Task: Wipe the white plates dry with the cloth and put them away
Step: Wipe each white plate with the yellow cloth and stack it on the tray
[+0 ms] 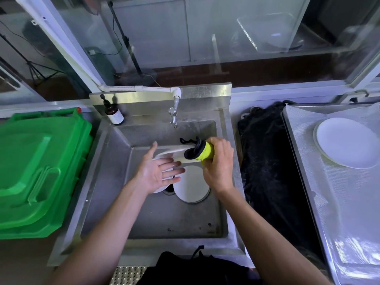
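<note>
Over the steel sink [115, 182], my right hand [219, 163] grips a bunched yellow-green and black cloth [200, 153] and presses it against a tilted white plate [171, 154]. My left hand [157, 171] lies open with straight fingers and the palm up, touching that plate's lower left rim. A second white plate [191, 187] lies flat on the sink floor near the drain. A third plate [159, 189] shows only as a sliver under my left hand. Another white plate [345, 142] rests on the lined tray [308, 182] at the right.
A green bin lid [41, 167] fills the left side. The tap [173, 117] hangs over the back of the sink, with a brown pump bottle [114, 114] on the back left ledge. A black mat [267, 171] lies between sink and tray.
</note>
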Demonstrator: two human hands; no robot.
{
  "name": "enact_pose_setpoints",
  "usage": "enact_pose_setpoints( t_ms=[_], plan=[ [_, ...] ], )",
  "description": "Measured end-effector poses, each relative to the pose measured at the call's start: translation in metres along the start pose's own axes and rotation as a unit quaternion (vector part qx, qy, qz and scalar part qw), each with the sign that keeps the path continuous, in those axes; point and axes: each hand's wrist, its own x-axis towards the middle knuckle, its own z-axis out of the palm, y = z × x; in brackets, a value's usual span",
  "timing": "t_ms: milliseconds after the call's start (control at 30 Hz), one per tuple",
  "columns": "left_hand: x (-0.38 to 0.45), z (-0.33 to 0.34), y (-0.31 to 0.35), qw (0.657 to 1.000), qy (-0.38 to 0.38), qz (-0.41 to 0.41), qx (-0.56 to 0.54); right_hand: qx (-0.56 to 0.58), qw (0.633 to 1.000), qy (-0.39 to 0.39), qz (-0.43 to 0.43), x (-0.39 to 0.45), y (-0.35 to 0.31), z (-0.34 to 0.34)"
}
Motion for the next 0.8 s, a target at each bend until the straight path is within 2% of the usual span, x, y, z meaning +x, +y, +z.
enact_pose_setpoints(
  t_ms=[233,433,633,733,800],
  plan=[
    [-0.013,0.022,0.006,0.991,0.004,0.058,-0.125,0.015,0.999,0.021,-0.037,-0.01,-0.005,-0.001],
    [-0.016,0.026,0.007,0.98,0.018,0.098,-0.171,0.016,0.997,0.014,-0.072,-0.016,0.008,-0.001],
    [-0.016,0.023,0.006,0.973,0.05,0.135,-0.177,-0.001,0.997,-0.016,-0.074,-0.027,0.025,0.0],
    [-0.014,0.018,0.007,0.969,0.068,0.154,-0.178,0.005,0.996,-0.056,-0.072,-0.028,0.025,-0.003],
    [-0.013,0.012,0.006,0.97,0.074,0.169,-0.158,0.035,0.994,-0.098,-0.032,-0.028,0.023,-0.007]
  ],
)
